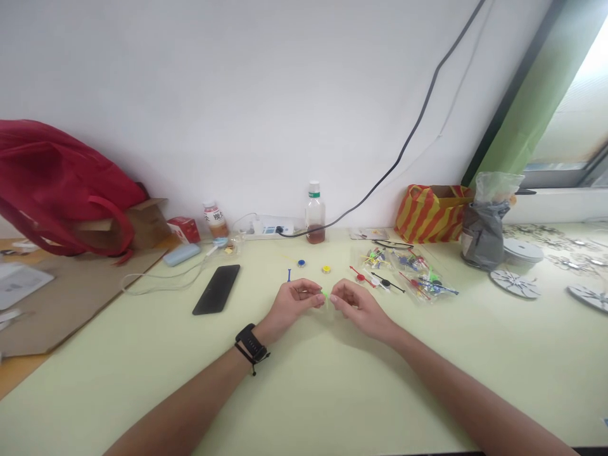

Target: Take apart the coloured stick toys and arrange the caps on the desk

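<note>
Head view: green piece [325, 295] between left hand [295, 302], pinching it, and right hand [360, 306], grip unclear.

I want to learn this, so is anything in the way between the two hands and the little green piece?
No, nothing visible. The left hand pinches the little green piece, and the right hand is close beside it. The yellow round piece lies beyond the hands, not between.

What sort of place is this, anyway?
Probably a makeshift indoor work area: clear bags of small colourful parts lie on a pale green tabletop, which also holds a black phone.
</note>
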The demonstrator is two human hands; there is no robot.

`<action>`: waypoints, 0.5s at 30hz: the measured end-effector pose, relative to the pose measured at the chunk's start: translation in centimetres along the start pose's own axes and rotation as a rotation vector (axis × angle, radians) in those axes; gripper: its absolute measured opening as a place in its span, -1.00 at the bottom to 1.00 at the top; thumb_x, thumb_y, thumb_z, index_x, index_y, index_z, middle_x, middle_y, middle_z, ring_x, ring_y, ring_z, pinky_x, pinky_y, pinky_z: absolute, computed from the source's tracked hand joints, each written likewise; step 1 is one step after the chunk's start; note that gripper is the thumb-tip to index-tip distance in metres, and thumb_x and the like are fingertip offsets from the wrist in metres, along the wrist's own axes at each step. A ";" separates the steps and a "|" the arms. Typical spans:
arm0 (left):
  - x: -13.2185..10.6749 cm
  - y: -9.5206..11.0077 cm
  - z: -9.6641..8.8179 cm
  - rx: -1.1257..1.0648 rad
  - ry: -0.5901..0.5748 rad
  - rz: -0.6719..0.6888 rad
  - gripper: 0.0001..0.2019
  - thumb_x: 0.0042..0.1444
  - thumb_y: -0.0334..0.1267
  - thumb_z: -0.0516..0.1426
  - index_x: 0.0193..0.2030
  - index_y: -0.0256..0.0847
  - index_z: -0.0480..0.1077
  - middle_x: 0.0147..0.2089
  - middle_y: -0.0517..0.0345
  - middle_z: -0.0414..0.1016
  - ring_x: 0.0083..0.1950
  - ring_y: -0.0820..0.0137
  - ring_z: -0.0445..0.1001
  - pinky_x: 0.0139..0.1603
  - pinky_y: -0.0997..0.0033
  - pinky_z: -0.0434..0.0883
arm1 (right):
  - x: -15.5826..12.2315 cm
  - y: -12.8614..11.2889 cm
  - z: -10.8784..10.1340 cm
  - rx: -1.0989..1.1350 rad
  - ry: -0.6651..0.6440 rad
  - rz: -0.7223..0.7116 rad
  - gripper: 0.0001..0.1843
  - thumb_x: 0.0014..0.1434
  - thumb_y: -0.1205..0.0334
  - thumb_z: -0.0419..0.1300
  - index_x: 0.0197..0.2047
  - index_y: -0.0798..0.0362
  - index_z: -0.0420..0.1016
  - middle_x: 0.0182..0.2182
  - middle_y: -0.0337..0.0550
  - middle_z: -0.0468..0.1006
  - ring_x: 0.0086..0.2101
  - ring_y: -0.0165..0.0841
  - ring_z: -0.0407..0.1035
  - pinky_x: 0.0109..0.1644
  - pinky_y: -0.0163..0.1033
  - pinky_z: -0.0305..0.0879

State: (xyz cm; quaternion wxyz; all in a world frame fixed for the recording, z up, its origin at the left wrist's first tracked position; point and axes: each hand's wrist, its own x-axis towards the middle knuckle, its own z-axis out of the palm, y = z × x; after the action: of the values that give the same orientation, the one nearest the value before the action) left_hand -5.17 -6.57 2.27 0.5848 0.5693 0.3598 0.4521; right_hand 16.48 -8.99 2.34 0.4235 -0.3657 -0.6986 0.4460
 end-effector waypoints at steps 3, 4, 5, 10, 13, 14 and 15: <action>-0.1 -0.1 0.0 0.013 -0.054 -0.004 -0.68 0.00 -0.19 0.46 -0.16 -0.29 0.58 -0.24 0.08 0.62 -0.26 0.40 0.59 -0.12 0.38 0.54 | 0.0 0.3 0.3 0.060 -0.009 0.031 -0.60 0.33 -0.17 0.19 -0.04 0.00 0.35 -0.37 -0.26 0.41 -0.42 -0.40 0.25 -0.39 -0.29 0.19; -0.2 -0.2 0.1 0.019 -0.068 -0.004 -0.68 0.01 -0.19 0.46 -0.15 -0.29 0.58 -0.24 0.06 0.63 -0.25 0.39 0.60 -0.12 0.38 0.55 | 0.0 0.4 0.4 0.054 -0.019 0.034 -0.60 0.34 -0.17 0.18 -0.06 0.00 0.36 -0.39 -0.27 0.39 -0.43 -0.40 0.24 -0.39 -0.29 0.19; -0.2 -0.2 0.1 0.027 -0.078 -0.004 -0.68 0.02 -0.19 0.46 -0.14 -0.29 0.58 -0.24 0.06 0.64 -0.25 0.39 0.60 -0.11 0.38 0.54 | 0.0 0.4 0.5 0.041 -0.026 0.031 -0.61 0.34 -0.17 0.18 -0.09 0.01 0.37 -0.41 -0.28 0.37 -0.43 -0.40 0.24 -0.39 -0.29 0.20; -0.1 -0.4 0.0 0.021 -0.071 -0.005 -0.66 0.01 -0.18 0.46 -0.11 -0.28 0.60 -0.20 0.05 0.65 -0.21 0.40 0.60 -0.10 0.41 0.52 | 0.1 0.5 0.4 -0.056 0.039 -0.024 -0.67 0.35 -0.10 0.19 -0.11 0.01 0.40 -0.43 -0.27 0.40 -0.43 -0.39 0.27 -0.38 -0.29 0.21; 0.1 -0.3 0.0 0.013 -0.028 -0.022 -0.64 0.02 -0.14 0.46 -0.10 -0.28 0.61 -0.22 0.06 0.65 -0.24 0.40 0.60 -0.12 0.41 0.53 | 0.0 0.7 0.0 -0.207 0.106 -0.089 -0.76 0.37 -0.01 0.16 -0.18 -0.01 0.39 -0.46 -0.28 0.40 -0.47 -0.40 0.26 -0.38 -0.28 0.21; 0.1 -0.3 0.0 0.012 -0.011 -0.032 -0.65 0.03 -0.13 0.45 -0.10 -0.28 0.62 -0.24 0.05 0.64 -0.25 0.40 0.60 -0.13 0.40 0.53 | -0.1 0.7 -0.1 -0.277 0.113 -0.123 -0.79 0.38 0.03 0.15 -0.19 -0.01 0.40 -0.47 -0.28 0.40 -0.48 -0.40 0.26 -0.37 -0.27 0.22; 0.1 -0.2 0.0 0.010 0.005 -0.040 -0.65 0.04 -0.12 0.44 -0.11 -0.28 0.62 -0.25 0.05 0.64 -0.26 0.39 0.60 -0.14 0.40 0.54 | -0.3 0.7 -0.2 -0.342 0.111 -0.157 -0.82 0.39 0.07 0.13 -0.15 -0.01 0.43 -0.47 -0.28 0.41 -0.48 -0.40 0.26 -0.35 -0.26 0.23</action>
State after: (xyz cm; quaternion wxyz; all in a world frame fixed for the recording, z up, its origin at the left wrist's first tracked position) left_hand -5.11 -6.43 2.07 0.5901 0.5638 0.3746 0.4400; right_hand 16.83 -8.97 1.69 0.4267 -0.4006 -0.7661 0.2653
